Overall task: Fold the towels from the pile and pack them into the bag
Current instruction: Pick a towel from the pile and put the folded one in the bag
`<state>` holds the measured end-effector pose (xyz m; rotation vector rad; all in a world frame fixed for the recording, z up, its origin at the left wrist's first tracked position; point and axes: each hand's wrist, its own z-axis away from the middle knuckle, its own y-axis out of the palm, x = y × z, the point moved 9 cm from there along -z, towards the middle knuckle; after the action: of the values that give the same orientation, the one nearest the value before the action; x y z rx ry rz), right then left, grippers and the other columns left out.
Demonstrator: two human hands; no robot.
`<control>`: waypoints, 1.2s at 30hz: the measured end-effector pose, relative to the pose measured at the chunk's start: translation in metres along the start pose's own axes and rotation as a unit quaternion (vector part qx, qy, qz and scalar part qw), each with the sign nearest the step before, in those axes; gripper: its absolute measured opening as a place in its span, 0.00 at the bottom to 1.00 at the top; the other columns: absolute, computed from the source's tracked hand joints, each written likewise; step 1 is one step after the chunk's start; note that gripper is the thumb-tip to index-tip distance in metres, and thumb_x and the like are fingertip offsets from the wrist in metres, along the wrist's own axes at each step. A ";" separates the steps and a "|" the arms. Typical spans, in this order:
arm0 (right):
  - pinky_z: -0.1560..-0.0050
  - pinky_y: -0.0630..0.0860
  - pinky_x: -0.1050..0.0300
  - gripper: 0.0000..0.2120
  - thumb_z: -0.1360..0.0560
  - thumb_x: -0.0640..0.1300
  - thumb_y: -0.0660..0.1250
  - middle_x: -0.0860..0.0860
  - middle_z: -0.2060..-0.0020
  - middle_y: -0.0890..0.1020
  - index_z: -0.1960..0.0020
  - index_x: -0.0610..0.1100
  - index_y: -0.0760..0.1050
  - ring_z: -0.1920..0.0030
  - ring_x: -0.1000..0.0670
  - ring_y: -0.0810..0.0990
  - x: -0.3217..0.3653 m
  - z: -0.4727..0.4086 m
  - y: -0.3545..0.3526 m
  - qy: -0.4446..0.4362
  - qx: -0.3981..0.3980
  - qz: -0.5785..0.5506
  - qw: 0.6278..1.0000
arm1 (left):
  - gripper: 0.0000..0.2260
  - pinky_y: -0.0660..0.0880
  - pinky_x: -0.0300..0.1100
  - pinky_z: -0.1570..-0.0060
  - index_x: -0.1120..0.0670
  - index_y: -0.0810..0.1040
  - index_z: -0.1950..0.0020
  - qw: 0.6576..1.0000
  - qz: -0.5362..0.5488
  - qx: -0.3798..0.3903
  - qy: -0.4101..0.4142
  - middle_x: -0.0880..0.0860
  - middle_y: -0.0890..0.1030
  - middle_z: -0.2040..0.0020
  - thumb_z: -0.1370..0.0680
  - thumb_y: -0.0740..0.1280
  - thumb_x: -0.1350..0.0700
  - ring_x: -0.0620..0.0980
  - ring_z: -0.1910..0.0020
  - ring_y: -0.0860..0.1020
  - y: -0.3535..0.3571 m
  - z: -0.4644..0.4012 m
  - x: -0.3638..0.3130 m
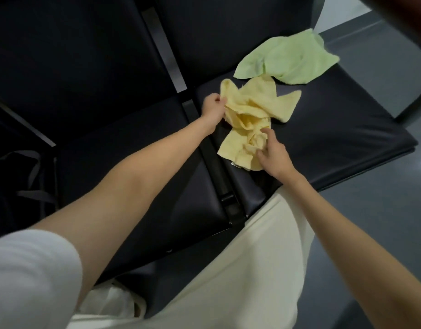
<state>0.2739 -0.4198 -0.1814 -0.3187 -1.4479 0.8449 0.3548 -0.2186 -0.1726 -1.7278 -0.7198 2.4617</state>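
Fingers (pixel 222 100) of the left hand (pixel 213 108) pinch the far edge of a crumpled pale-yellow terry towel (pixel 252 115), while the right hand (pixel 272 155) curls its fingers (pixel 264 134) into the bunched near part of the same cloth. From my remote seat, I see both bare forearms reaching forward over a row of dark padded seats (pixel 323 129), where the yellow towel lies spread in loose folds on the seat cushion, close to the black divider bar (pixel 219 169) between two seats. A small pale tag shows at the towel's near edge, but I cannot read any writing on it.

Just beyond the yellow towel, touching its far corner, a rumpled light-green terry towel (pixel 290 60) rests on the same seat near the backrest. At the far left, in shadow, a dark bag with grey straps (pixel 26 176) sits on another seat, well apart from both towels; neither towel is in it.

White short sleeve (pixel 26 276) covers my left shoulder, and cream-coloured trousers (pixel 240 269) fill the lower middle of the view. Grey floor (pixel 383 222) shows at right. No brand or lettering is legible anywhere.
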 end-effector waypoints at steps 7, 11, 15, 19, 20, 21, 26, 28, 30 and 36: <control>0.48 0.75 0.51 0.21 0.27 0.42 0.66 0.44 0.47 0.80 0.36 0.41 0.70 0.47 0.44 0.78 0.050 0.025 0.002 0.003 -0.076 -0.064 0.995 | 0.07 0.76 0.55 0.42 0.53 0.76 0.51 0.986 0.162 -0.041 -0.019 0.56 0.79 0.46 0.18 0.59 0.55 0.55 0.44 0.79 -0.122 0.052 0.006; 0.56 0.75 0.50 0.19 0.29 0.43 0.67 0.49 0.60 0.79 0.39 0.42 0.73 0.58 0.47 0.77 0.088 0.048 0.027 -0.032 -0.045 -0.023 0.998 | 0.06 0.77 0.55 0.42 0.52 0.76 0.48 0.981 0.172 -0.090 -0.030 0.57 0.79 0.44 0.18 0.59 0.54 0.55 0.43 0.79 -0.193 0.093 0.027; 0.63 0.73 0.53 0.18 0.30 0.41 0.66 0.50 0.68 0.75 0.40 0.43 0.73 0.66 0.48 0.75 0.115 0.069 0.064 -0.053 0.021 0.002 0.998 | 0.07 0.78 0.49 0.45 0.53 0.74 0.43 0.961 0.210 -0.161 -0.082 0.54 0.79 0.46 0.18 0.59 0.54 0.50 0.46 0.79 -0.255 0.137 0.082; 0.64 0.71 0.54 0.19 0.29 0.39 0.64 0.50 0.66 0.76 0.38 0.43 0.71 0.65 0.49 0.75 0.145 0.086 0.100 -0.109 0.070 0.052 0.990 | 0.05 0.78 0.46 0.48 0.54 0.73 0.44 0.915 0.260 -0.279 -0.129 0.51 0.79 0.50 0.17 0.59 0.56 0.47 0.53 0.79 -0.315 0.182 0.145; 0.64 0.71 0.54 0.19 0.29 0.39 0.64 0.50 0.65 0.76 0.38 0.43 0.71 0.63 0.48 0.75 0.153 0.090 0.107 -0.126 0.077 0.066 0.987 | 0.05 0.78 0.46 0.49 0.55 0.72 0.44 0.899 0.273 -0.311 -0.141 0.52 0.79 0.49 0.18 0.59 0.57 0.48 0.53 0.79 -0.330 0.193 0.160; 0.64 0.71 0.54 0.20 0.29 0.40 0.64 0.49 0.63 0.77 0.38 0.43 0.70 0.61 0.47 0.76 0.160 0.094 0.115 -0.139 0.086 0.080 0.983 | 0.06 0.79 0.46 0.49 0.56 0.73 0.44 0.886 0.280 -0.338 -0.150 0.54 0.79 0.47 0.18 0.58 0.57 0.49 0.52 0.79 -0.344 0.202 0.174; 0.59 0.74 0.53 0.15 0.27 0.42 0.64 0.46 0.56 0.81 0.40 0.44 0.74 0.52 0.44 0.79 0.178 0.111 0.152 -0.187 0.145 0.175 0.956 | 0.06 0.80 0.47 0.49 0.57 0.75 0.46 0.841 0.306 -0.402 -0.195 0.56 0.80 0.46 0.19 0.59 0.60 0.50 0.54 0.80 -0.393 0.236 0.228; 0.52 0.76 0.53 0.15 0.27 0.42 0.64 0.46 0.51 0.81 0.41 0.45 0.77 0.48 0.44 0.79 0.175 0.115 0.164 -0.189 0.170 0.218 0.942 | 0.05 0.80 0.47 0.51 0.57 0.75 0.48 0.837 0.302 -0.400 -0.219 0.55 0.81 0.48 0.20 0.59 0.61 0.50 0.56 0.80 -0.402 0.244 0.245; 0.49 0.75 0.53 0.16 0.27 0.41 0.64 0.45 0.48 0.78 0.40 0.44 0.76 0.47 0.43 0.78 0.171 0.119 0.175 -0.179 0.198 0.257 0.929 | 0.07 0.81 0.47 0.53 0.58 0.76 0.46 0.849 0.272 -0.384 -0.242 0.56 0.82 0.47 0.20 0.60 0.60 0.51 0.55 0.80 -0.408 0.248 0.261; 0.56 0.71 0.59 0.12 0.30 0.28 0.61 0.43 0.48 0.67 0.48 0.35 0.70 0.58 0.47 0.69 0.162 0.128 0.182 -0.151 0.183 0.356 0.904 | 0.09 0.79 0.44 0.60 0.59 0.77 0.42 0.879 0.178 -0.356 -0.262 0.55 0.79 0.47 0.21 0.63 0.60 0.53 0.54 0.79 -0.408 0.262 0.284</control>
<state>0.0805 -0.2246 -0.1645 -0.4521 -1.4192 1.8040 -0.0778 0.1392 -0.1891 -1.4091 -1.6750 3.2523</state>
